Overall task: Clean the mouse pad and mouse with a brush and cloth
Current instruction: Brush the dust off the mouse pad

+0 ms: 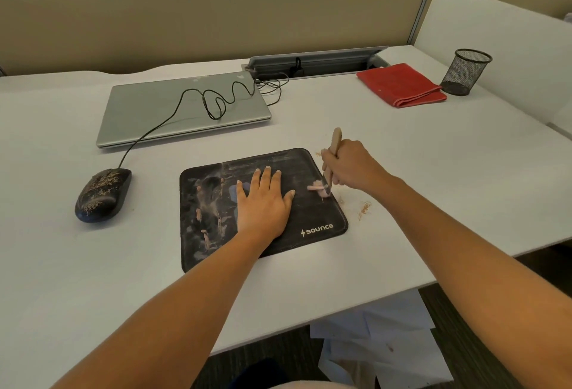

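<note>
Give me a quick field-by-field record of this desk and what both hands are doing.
left hand: flat on the mouse pad, fingers straight
right hand: grips the brush, bristles at the pad's right edge
mouse: left of the pad, speckled with dirt, untouched
cloth: red, folded, beside the mesh cup
laptop: closed, behind the pad
crumbs: on the desk, right of the pad

The left hand (264, 203) lay flat on the dusty black mouse pad (315, 218). The right hand (351, 164) gripped a wooden brush (335, 144) at the pad's right edge. A speckled mouse (102, 195) sat left, a red cloth (402, 85) far right on the bench (433, 172).
</note>
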`<state>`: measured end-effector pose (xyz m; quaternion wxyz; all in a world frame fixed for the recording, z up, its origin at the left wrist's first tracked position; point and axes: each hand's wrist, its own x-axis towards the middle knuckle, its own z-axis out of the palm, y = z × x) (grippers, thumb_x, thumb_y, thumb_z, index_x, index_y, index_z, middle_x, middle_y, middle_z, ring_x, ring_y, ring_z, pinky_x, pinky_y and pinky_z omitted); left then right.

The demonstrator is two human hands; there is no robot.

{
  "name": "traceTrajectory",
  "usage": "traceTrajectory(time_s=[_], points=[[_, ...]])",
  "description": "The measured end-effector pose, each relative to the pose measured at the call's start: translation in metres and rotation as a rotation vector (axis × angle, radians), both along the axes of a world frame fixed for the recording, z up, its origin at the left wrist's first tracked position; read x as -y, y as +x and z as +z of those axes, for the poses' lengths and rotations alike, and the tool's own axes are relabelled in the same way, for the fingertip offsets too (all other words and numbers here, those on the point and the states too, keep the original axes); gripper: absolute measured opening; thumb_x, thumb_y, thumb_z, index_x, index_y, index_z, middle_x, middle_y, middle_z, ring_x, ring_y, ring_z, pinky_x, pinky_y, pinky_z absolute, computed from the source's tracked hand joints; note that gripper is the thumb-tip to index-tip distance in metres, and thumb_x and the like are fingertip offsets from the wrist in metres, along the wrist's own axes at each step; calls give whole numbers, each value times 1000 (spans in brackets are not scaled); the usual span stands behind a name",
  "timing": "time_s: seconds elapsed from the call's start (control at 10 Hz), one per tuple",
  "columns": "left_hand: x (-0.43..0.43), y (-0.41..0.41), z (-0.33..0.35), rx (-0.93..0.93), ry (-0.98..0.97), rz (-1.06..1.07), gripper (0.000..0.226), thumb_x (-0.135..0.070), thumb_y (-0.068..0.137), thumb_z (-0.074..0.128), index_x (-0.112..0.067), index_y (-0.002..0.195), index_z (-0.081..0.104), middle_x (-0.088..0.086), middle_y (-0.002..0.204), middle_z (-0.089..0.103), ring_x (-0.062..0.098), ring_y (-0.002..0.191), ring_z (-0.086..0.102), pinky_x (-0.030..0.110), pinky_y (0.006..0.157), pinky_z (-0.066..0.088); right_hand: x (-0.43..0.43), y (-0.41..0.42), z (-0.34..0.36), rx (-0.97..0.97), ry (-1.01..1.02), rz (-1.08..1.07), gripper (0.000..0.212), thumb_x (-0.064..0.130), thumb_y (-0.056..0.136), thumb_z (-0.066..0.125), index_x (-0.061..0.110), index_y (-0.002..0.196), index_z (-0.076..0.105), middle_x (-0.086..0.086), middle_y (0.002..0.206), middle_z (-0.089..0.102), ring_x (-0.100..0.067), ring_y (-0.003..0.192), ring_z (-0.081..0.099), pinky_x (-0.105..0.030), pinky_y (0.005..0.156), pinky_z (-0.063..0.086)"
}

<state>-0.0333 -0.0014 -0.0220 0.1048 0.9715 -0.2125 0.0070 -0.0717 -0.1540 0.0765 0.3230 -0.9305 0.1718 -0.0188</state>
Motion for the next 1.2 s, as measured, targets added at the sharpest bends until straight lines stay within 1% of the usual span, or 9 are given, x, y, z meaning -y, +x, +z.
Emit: traceTrajectory(time_s=[0.2,0.3,0.4,0.5,0.7,0.8,0.9,1.0,1.2], points=[[0,-1,1,6,-8,-2,57,-48,97,19,-20,146,17,1,156,12,20,144,4,50,114,2,17,-19,9,-283,-12,95,38,21,96,39,2,72,63,2,39,55,-10,38,50,-16,42,41],[0,-1,1,1,-8,-3,57,-48,97,18,-19,146,17,2,156,12,20,144,4,50,114,2,20,-17,15,-97,42,-5,39,24,97,41,3,72,63,3,43,56,-5,37,50,-10,36,36],[0,0,2,-4,-3,-1,57,-49,97,19,-20,146,16,2,156,11,20,144,4,50,114,1,12,-17,10,136,82,-103,37,30,97,42,2,86,64,-2,63,58,-11,52,54,-18,54,44],[0,0,2,-11,-1,0,57,-49,97,19,-20,146,16,2,156,11,20,144,4,50,114,1,5,-23,2,71,64,-61,39,29,98,40,-2,92,64,-8,74,59,-17,61,56,-30,72,50],[0,-1,3,-12,-7,-4,57,-48,97,18,-20,146,16,2,156,11,20,144,4,50,114,1,7,-32,4,-208,-18,27,29,21,97,41,3,79,55,0,57,52,-12,48,51,-20,50,40],[-1,-1,4,-19,-12,-11,57,-48,97,18,-19,146,16,2,156,10,20,144,3,51,114,1,12,-33,9,-258,-22,54,33,20,96,42,5,72,57,-2,56,57,-13,46,53,-19,48,41],[-1,-1,3,-31,-12,-17,57,-48,97,18,-19,146,15,3,156,9,21,144,2,51,114,0,13,-27,8,-41,49,-77,34,28,97,42,4,82,61,1,60,56,-11,51,54,-19,52,43],[-1,0,3,-28,-12,-16,57,-47,97,18,-19,146,14,3,156,9,21,144,3,51,114,0,7,-27,2,5,75,-90,35,30,97,42,4,84,62,3,59,54,-10,52,53,-17,53,41],[0,1,5,-29,45,-19,58,-49,96,17,-20,147,13,3,156,9,21,144,3,56,111,-6,10,-19,8,-135,22,-19,35,26,97,42,4,78,61,3,55,53,-11,47,51,-17,48,37]])
